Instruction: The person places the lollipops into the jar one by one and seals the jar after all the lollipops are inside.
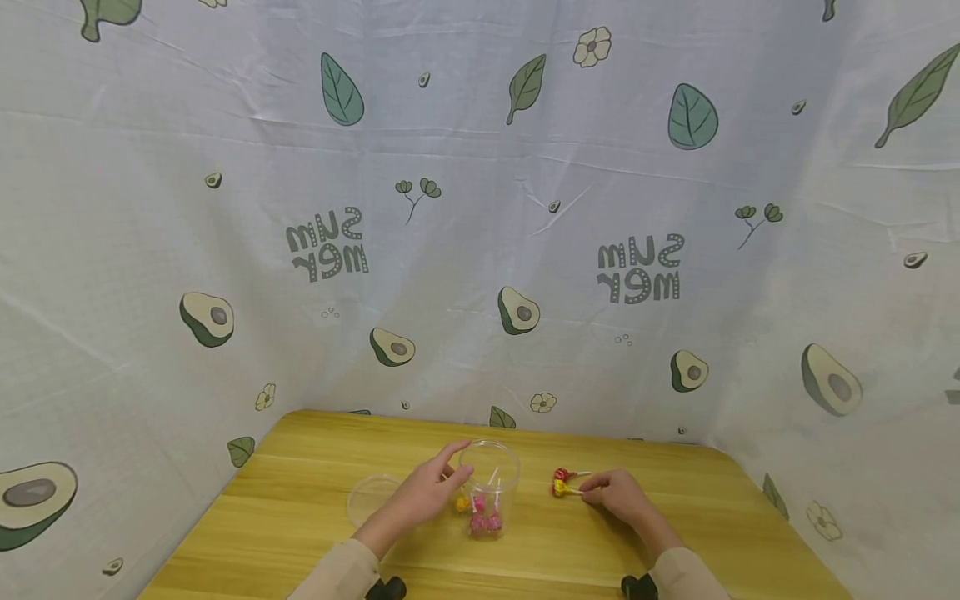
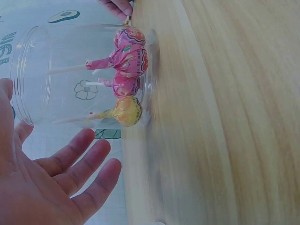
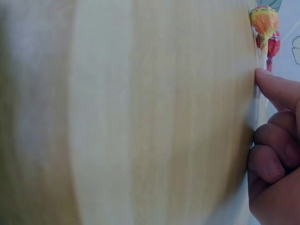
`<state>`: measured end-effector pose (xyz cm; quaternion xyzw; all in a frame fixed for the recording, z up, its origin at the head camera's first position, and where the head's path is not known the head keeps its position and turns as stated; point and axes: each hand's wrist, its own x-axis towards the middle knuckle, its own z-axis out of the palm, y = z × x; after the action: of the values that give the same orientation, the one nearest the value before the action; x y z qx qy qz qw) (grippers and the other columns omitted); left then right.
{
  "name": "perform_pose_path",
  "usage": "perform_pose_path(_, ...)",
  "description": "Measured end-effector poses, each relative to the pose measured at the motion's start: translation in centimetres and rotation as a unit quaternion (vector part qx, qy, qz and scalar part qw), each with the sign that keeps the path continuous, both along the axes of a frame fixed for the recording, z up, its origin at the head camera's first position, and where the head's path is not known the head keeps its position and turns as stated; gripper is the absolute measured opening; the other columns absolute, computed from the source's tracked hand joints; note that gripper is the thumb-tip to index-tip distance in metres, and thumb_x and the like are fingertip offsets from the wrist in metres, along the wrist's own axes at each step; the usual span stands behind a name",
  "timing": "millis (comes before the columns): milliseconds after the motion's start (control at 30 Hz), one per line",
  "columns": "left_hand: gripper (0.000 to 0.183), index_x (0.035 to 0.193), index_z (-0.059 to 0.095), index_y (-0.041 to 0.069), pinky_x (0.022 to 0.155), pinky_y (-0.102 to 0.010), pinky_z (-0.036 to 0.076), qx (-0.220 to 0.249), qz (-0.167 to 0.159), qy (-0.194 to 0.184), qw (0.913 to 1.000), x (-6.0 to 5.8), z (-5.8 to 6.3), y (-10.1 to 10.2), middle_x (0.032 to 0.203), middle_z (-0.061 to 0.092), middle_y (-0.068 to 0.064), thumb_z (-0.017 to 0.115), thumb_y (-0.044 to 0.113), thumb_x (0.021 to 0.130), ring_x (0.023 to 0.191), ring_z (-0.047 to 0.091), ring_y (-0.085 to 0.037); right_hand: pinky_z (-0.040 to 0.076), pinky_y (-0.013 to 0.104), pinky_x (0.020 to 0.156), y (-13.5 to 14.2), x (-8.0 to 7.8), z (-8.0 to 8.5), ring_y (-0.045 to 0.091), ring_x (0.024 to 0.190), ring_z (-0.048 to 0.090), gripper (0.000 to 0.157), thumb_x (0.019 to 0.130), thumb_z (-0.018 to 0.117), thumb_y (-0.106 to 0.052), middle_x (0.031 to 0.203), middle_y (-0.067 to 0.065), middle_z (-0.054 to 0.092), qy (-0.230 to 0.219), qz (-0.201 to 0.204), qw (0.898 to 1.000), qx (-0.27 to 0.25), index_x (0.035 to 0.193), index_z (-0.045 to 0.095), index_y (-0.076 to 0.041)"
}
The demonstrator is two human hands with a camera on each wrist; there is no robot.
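Observation:
A clear plastic jar [image 1: 491,482] stands upright on the wooden table, with several pink lollipops [image 2: 129,61] and a yellow one [image 2: 127,111] inside, most sticks pointing up. My left hand [image 1: 426,492] holds the jar near its rim between thumb and index finger; the other fingers spread beside the wall. To the right of the jar, my right hand [image 1: 617,493] pinches the stick of a yellow lollipop [image 3: 265,21], its remaining fingers curled. Just behind that one lies a red lollipop [image 1: 562,473], head toward the jar.
A round clear lid [image 1: 369,498] lies left of the jar, partly behind the left forearm. The table [image 1: 330,450] ends at a hanging white cloth [image 1: 457,267] printed with avocados and leaves, at the back and sides.

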<state>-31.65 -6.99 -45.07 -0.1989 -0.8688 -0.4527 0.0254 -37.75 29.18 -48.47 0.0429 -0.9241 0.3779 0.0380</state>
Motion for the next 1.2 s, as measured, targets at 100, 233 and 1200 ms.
perform_pose_path(100, 0.062, 0.155, 0.037, 0.028, 0.064, -0.035, 0.045, 0.001, -0.001, -0.001, 1.0, -0.1, -0.1, 0.0, 0.102, 0.064, -0.006, 0.044, 0.059, 0.103, 0.083, 0.06, -0.021, 0.045, 0.032, 0.075, 0.0, 0.0, 0.0, 0.02, 0.084, 0.055, 0.004, 0.085, 0.076, -0.003, 0.096, 0.011, 0.072, 0.003, -0.001, 1.0, 0.002, 0.088, 0.078, -0.002)
perform_pose_path(233, 0.063, 0.156, 0.036, 0.025, 0.065, -0.035, 0.046, 0.0, -0.005, -0.001, 1.0, -0.1, -0.2, -0.1, 0.102, 0.065, -0.006, 0.043, 0.059, 0.103, 0.085, 0.061, -0.022, 0.044, 0.031, 0.072, 0.0, 0.0, -0.1, 0.018, 0.08, 0.054, 0.003, 0.083, 0.077, -0.003, 0.09, 0.008, 0.072, 0.009, -0.002, 1.0, 0.008, 0.085, 0.077, -0.001)
perform_pose_path(1200, 0.063, 0.155, 0.038, 0.025, 0.064, -0.034, 0.045, -0.009, 0.003, 0.002, 1.0, -0.1, 0.0, 0.0, 0.101, 0.064, -0.005, 0.044, 0.06, 0.102, 0.081, 0.058, -0.016, 0.044, 0.033, 0.07, 1.0, 0.4, 1.8, 0.02, 0.08, 0.053, 0.006, 0.088, 0.073, -0.007, 0.086, 0.004, 0.067, -0.054, 0.035, 0.998, 0.011, 0.091, 0.074, -0.002)
